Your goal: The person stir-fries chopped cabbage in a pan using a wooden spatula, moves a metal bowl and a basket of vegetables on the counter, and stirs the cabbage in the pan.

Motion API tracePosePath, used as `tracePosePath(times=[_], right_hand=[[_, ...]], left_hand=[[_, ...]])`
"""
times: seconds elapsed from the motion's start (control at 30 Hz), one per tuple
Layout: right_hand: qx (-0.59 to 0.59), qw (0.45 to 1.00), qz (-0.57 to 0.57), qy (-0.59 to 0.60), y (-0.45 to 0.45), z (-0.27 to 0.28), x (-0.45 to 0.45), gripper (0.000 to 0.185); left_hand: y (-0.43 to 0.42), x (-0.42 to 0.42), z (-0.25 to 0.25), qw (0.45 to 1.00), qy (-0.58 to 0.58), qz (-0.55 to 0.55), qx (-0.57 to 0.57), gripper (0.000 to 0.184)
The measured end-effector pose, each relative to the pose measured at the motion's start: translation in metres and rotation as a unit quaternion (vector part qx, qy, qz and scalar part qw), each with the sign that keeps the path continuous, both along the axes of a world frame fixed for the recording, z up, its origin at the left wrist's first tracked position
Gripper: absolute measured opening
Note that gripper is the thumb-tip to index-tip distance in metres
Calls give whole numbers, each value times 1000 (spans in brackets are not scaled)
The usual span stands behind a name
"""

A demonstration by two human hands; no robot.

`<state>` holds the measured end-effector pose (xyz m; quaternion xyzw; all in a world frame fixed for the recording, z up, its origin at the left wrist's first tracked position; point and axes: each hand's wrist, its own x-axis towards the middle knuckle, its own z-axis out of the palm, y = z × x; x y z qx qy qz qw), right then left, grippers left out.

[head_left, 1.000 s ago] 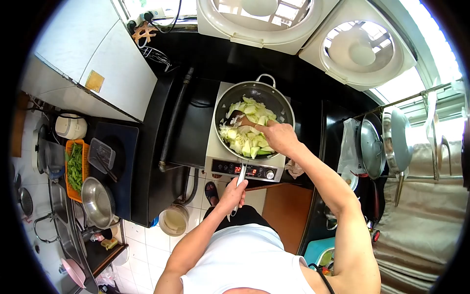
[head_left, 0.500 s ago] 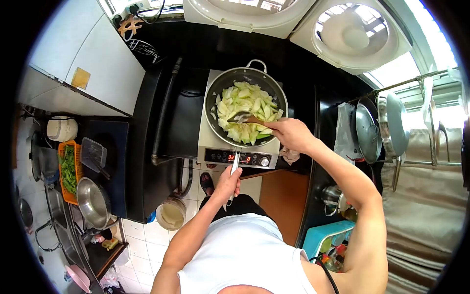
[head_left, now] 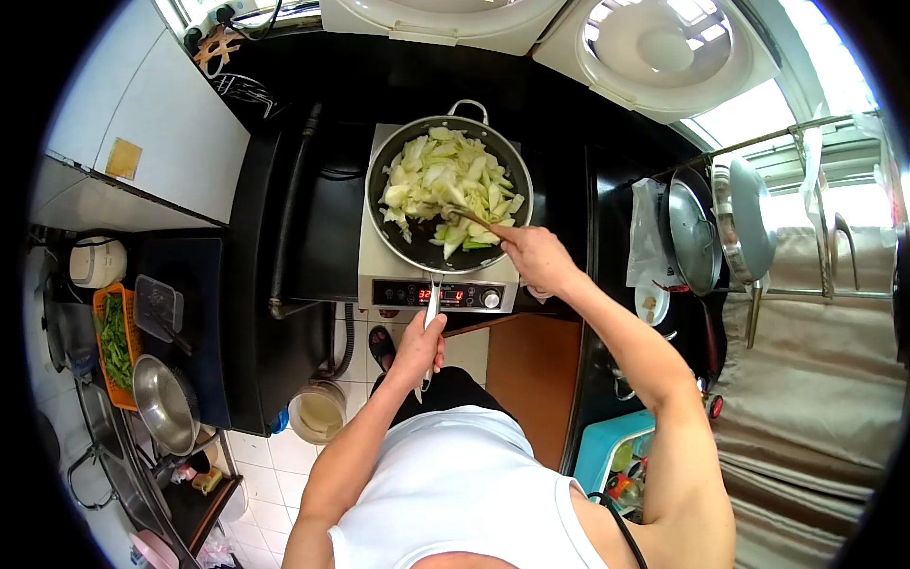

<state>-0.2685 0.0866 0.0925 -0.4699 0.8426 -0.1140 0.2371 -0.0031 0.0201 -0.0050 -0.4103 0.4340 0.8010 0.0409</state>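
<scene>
Sliced vegetable [head_left: 445, 175] lies heaped in the round pan [head_left: 414, 245], which rests on the cooktop [head_left: 372, 264]. The left hand [head_left: 417, 351] is wrapped around the pan handle [head_left: 432, 305], and the right hand [head_left: 538, 258] grasps the spatula [head_left: 479, 221], whose blade is partly hidden among the slices. For good stirring, it seems better to hold the pan steady, to pass the blade low under the heap, and to turn slices gently inward. Dark pan floor shows at the near side, so this part offers room for the blade. On the right, slices lie near the rim; a wide push there could perhaps spill them. The hanging lid [head_left: 694, 235] is well apart.
</scene>
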Motion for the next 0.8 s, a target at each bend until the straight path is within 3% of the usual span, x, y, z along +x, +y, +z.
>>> tracePosePath(times=[0.1,0.2,0.3,0.43,0.5,0.8], right_hand=[[-4,999,33,-19,11,27,-16,37],[113,989,85,-41,15,67,-30,37],[229,960,156,32,10,88,-41,36],[284,942,141,109,-1,43,-13,45],[78,984,92,132,13,-28,-3,41],[-5,995,42,92,-25,12,-18,35]], left_hand=[[0,0,0,1000,1,-4,5,29],[0,-1,5,1000,0,-2,0,29],[0,-1,3,1000,2,5,6,29],[1,1,1,1000,10,-2,1,28],[1,0,-1,1000,3,-4,3,27],[-2,1,2,1000,4,-6,18,25]])
